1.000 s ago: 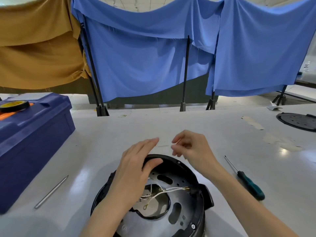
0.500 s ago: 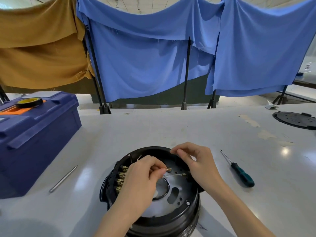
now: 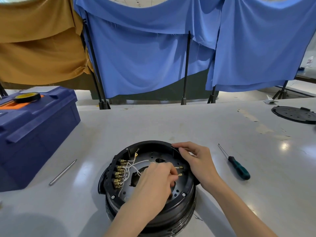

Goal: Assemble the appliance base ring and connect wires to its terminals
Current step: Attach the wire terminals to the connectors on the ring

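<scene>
A round black appliance base [image 3: 119, 194] lies upside down on the white table, its base ring [image 3: 150, 144] on top. Brass spade terminals [image 3: 119, 173] line the inner left side, with thin white wires [image 3: 135, 164] running from them toward the middle. My left hand [image 3: 153, 183] reaches into the base and pinches a white wire with a brass connector [image 3: 179, 175] at its tip. A second loose connector [image 3: 179, 167] lies just above it. My right hand [image 3: 198, 163] grips the ring's right rim, fingers curled over the edge.
A green-handled screwdriver [image 3: 238, 168] lies right of the base. A metal rod [image 3: 62, 172] lies to the left, beside a blue toolbox [image 3: 34, 130] with a tape roll [image 3: 27, 97] on top. A black perforated disc [image 3: 294, 114] sits far right. Blue and mustard cloths hang behind.
My left hand has slid down into the base and pinched a wire connector. My right hand has settled lower on the ring's right rim. More of the terminal row now shows.
</scene>
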Demonstrator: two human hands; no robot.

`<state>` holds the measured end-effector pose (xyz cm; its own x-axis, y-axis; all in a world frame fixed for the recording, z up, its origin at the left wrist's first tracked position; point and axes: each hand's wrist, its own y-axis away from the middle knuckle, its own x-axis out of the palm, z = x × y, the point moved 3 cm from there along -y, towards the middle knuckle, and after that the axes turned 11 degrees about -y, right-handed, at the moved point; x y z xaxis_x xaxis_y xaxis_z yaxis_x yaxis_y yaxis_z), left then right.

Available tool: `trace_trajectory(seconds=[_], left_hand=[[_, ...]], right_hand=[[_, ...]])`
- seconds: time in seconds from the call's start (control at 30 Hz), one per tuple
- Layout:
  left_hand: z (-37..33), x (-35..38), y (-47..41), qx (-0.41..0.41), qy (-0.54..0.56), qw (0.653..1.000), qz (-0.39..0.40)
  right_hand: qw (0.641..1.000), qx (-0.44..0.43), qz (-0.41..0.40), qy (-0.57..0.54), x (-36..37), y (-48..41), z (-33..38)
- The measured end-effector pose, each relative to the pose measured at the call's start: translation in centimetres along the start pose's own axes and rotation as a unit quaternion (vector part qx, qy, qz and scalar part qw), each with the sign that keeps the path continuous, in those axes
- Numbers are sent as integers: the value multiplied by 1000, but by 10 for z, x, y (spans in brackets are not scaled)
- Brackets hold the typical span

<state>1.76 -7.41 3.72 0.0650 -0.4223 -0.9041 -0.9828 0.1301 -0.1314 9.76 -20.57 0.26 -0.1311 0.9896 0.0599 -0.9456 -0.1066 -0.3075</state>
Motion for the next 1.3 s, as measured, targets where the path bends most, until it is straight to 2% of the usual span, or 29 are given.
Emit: trace_trajectory(seconds=[0.23, 0.4, 0.57, 1.03, 1.3], left_hand=[[9, 5, -6, -3, -1, 1000, -1], [12, 6, -5, -14, 25, 999, -20], [7, 8, -10, -3, -25, 999, -24], [6, 12, -12, 15, -28, 999, -25], [3, 12, -14, 24, -86, 996, -13]], right_hand=[[1000, 5, -6, -6, -1, 0, -1], [999, 8, 36, 8, -3, 0, 3], [1000, 8, 27, -5, -2, 1, 3], [999, 17, 16, -24, -3, 2, 0], [1000, 15, 7, -13, -1, 3, -1]])
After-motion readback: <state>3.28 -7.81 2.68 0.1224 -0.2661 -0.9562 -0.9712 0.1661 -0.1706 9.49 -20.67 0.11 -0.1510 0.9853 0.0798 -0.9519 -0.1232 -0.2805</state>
